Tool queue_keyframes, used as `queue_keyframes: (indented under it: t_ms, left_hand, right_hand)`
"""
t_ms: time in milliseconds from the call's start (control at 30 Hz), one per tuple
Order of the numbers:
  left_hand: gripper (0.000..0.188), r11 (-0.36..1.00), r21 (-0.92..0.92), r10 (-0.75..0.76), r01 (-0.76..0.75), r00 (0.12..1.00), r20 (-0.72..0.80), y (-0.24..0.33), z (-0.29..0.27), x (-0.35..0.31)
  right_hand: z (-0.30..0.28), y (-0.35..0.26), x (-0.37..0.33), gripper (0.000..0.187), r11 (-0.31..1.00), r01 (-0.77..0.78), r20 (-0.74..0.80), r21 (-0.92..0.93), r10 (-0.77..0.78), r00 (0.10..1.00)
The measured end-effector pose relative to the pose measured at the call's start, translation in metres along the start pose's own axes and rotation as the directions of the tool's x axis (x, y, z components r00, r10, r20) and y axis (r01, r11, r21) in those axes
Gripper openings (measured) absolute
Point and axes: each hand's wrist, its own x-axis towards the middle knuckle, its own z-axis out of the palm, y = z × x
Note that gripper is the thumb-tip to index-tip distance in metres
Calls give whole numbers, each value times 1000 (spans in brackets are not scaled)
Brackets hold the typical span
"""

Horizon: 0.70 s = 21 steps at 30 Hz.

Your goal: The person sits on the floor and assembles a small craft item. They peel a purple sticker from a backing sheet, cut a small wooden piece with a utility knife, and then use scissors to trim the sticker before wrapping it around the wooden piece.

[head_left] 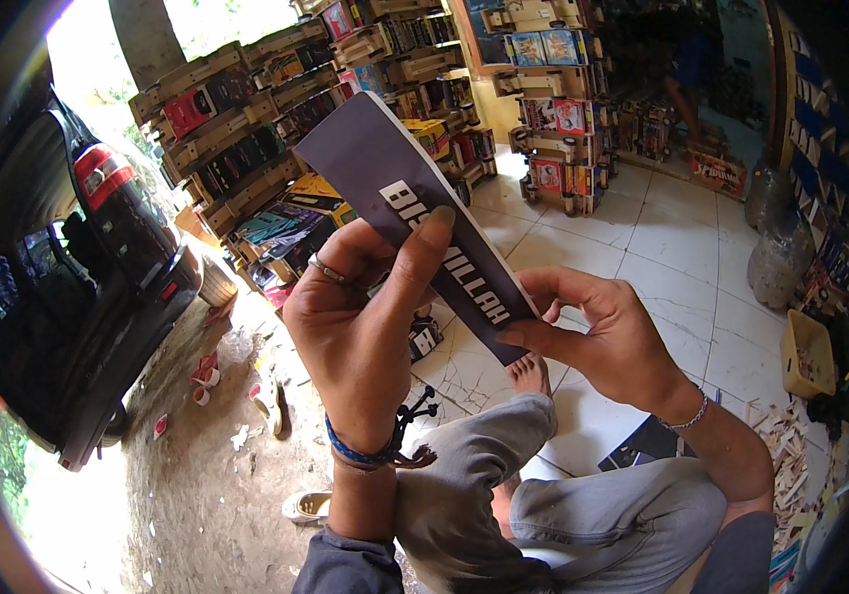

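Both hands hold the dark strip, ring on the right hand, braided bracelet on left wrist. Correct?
No: the head view shows the ring on the left hand, not the right hand. Both do hold the dark strip, and the braided bracelet is where you say.

1. Left hand [357,315] is upright, thumb [417,267] extended over bent fingers.
2. Right hand [611,327], to its right, pinches between thumb and forefinger.
3. Left forearm [363,505] stands below its hand; right forearm [731,450] slants.
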Motion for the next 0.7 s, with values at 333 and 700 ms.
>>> queue_keyframes:
  t_ms: [333, 700]
  left_hand:
    - [16, 999, -48, 2, -2, 1000, 14, -1, 0, -1]
    - [17, 999, -39, 1, -1, 1000, 20, 1, -1, -1]
  right_hand:
    - [0, 0, 0, 30, 1000, -2, 0, -22, 2, 1000]
    - [0, 2, 0, 29, 1000, -9, -5, -17, 9, 1000]
